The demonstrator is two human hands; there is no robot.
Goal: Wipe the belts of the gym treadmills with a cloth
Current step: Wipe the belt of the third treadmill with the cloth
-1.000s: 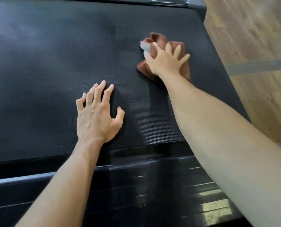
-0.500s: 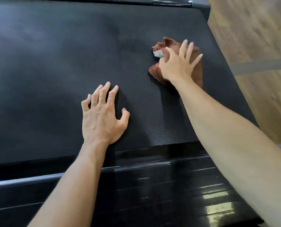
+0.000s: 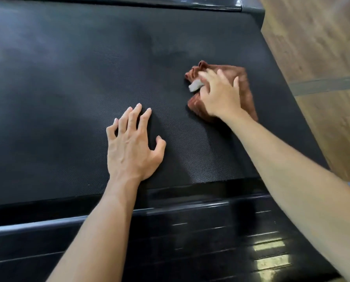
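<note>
The person leans over the treadmill with both arms stretched out onto the belt (image 3: pixel 72 82). The right hand (image 3: pixel 221 94) lies on top of a bunched brown cloth (image 3: pixel 245 82), fingers spread and a little blurred, pressing it flat against the dark textured surface near the belt's right edge. Spreading the fingers like that looks meant to keep the whole wad under the palm so it drags rather than rolls. A small white tag (image 3: pixel 195 86) pokes out from under the fingers on the cloth's left side.

The left hand (image 3: pixel 131 145) holds nothing. It sits palm-down on the belt, nearer the person and left of the cloth, fingers splayed and slightly arched. I take it as a prop: it carries the weight of the lean and may also keep the belt from sliding while the other hand rubs.

The glossy black end cover (image 3: pixel 190 231) of the machine lies under the forearms, and a wooden floor (image 3: pixel 316 41) runs along the right side. Most of the belt to the left lies beyond the cloth's present spot, so I judge plenty of wiping remains.
</note>
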